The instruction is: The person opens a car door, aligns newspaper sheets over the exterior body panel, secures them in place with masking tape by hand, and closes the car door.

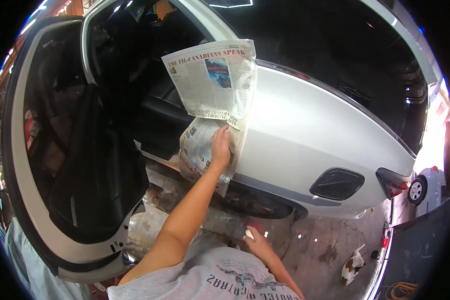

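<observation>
Shirt (205,275): "ALCATRAZ" | left hand (221,149) on newspaper (197,90): "THE FIL-CANADIANS SPEAK"

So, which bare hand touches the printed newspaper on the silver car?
The left bare hand: it touches the printed newspaper, while the right bare hand, apart from it, holds a small whitish object.
</observation>
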`<control>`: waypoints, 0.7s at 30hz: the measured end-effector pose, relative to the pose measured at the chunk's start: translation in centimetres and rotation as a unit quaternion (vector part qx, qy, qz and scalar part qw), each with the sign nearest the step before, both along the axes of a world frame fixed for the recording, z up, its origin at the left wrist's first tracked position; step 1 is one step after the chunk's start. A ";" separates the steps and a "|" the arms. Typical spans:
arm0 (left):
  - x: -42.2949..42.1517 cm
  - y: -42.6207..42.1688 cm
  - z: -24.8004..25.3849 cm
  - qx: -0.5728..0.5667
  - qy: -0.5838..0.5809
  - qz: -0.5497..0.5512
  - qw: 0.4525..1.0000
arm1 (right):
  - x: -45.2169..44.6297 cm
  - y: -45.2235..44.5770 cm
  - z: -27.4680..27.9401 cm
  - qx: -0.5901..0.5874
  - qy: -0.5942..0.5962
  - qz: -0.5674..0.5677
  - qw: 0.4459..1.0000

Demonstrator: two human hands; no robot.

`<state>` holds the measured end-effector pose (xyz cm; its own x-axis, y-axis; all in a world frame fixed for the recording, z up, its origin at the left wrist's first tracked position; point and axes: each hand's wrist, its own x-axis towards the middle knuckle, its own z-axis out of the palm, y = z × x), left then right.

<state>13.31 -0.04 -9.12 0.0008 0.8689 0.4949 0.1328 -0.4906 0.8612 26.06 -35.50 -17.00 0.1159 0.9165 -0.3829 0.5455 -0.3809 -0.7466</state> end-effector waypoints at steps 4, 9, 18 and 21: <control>-0.6 4.2 -1.4 -0.106 -0.118 -0.123 0.980 | -0.3 0.7 0.7 -0.054 0.018 0.009 0.998; -3.5 2.3 1.3 -0.192 -0.149 -0.207 0.948 | -0.2 2.0 2.6 -0.063 0.156 -0.026 0.985; -8.1 -11.2 0.1 -0.164 -0.042 -0.072 0.983 | -0.1 4.3 10.5 0.141 0.249 -0.027 0.958; -8.0 -19.5 3.5 -0.260 0.023 -0.248 0.933 | 0.1 4.6 12.4 0.166 0.170 -0.037 0.971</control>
<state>5.35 -19.55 -5.60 0.4772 0.8788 -0.0050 0.0441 -0.0183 0.9989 26.16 -30.95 -4.65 0.1050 0.9898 -0.0958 0.2255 -0.1175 -0.9671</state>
